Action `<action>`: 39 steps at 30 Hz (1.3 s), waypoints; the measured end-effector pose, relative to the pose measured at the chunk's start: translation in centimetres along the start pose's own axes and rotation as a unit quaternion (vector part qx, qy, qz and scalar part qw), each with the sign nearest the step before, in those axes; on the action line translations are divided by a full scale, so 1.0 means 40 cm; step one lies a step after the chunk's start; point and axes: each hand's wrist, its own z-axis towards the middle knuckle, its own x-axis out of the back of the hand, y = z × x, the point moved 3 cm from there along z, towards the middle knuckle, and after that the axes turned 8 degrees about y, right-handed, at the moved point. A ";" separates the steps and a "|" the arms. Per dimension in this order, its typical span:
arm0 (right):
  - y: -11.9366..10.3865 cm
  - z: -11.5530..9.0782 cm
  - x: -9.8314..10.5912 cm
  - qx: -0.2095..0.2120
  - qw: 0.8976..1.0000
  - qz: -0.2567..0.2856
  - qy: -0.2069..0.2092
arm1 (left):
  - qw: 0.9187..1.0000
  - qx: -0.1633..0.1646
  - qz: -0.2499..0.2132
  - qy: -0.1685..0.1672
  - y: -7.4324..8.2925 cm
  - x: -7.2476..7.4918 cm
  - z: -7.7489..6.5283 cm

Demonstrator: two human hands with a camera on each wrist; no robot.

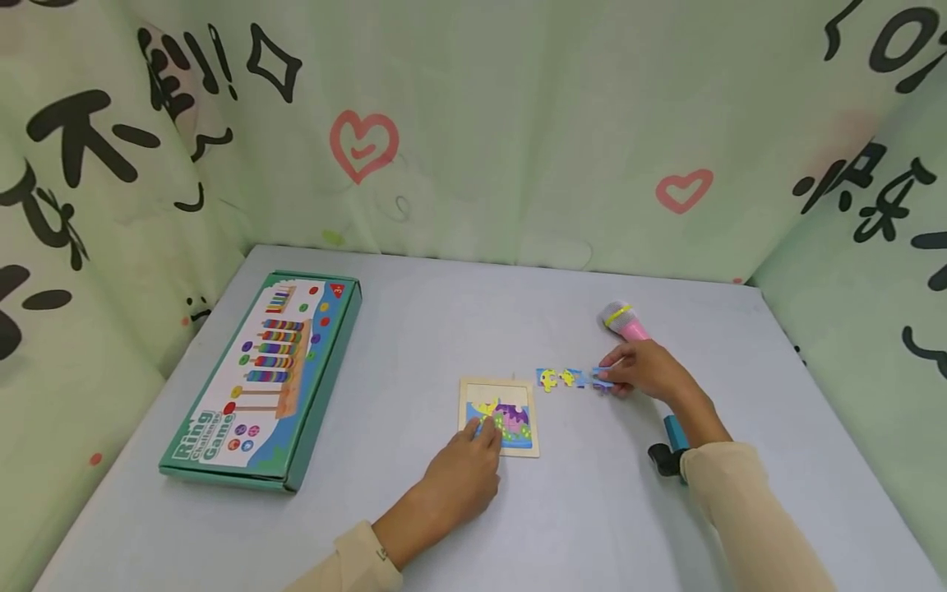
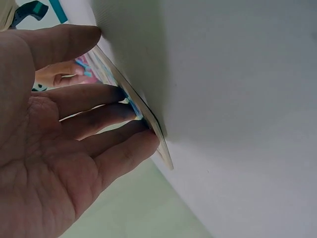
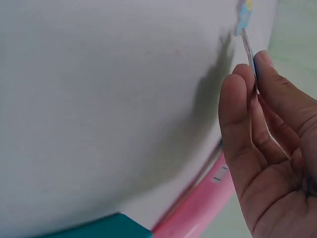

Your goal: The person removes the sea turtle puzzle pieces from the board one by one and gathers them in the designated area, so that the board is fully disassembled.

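The thin puzzle piece I pinch, right of centre, has a smooth edge; the tray I touch, lower centre, looks matt wood. The box at left is smooth printed cardboard, the curtain above softly creased cloth.

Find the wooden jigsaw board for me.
In the head view, the wooden jigsaw board lies near the centre, touched by the left hand, with loose jigsaw pieces to its right.
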 end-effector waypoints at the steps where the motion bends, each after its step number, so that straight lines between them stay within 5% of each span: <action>1: 0.008 0.002 -0.003 -0.004 1.000 -0.002 0.007 | 1.000 0.002 -0.005 -0.001 0.000 -0.001 0.000; 12: 0.007 0.011 -0.034 0.040 0.988 -0.139 0.060 | 0.998 -0.001 0.042 0.043 0.009 -0.014 -0.015; 20: -0.046 -0.018 -0.060 0.080 0.979 -0.176 0.068 | 0.999 0.012 0.028 0.013 0.015 -0.011 -0.025; 31: -0.238 -0.065 -0.262 0.235 0.965 -0.114 -0.010 | 1.000 -0.012 0.016 -0.021 0.026 -0.007 -0.044; 39: -0.283 -0.069 -0.342 0.306 0.944 -0.111 -0.060 | 0.998 -0.049 0.040 -0.014 0.024 -0.004 -0.035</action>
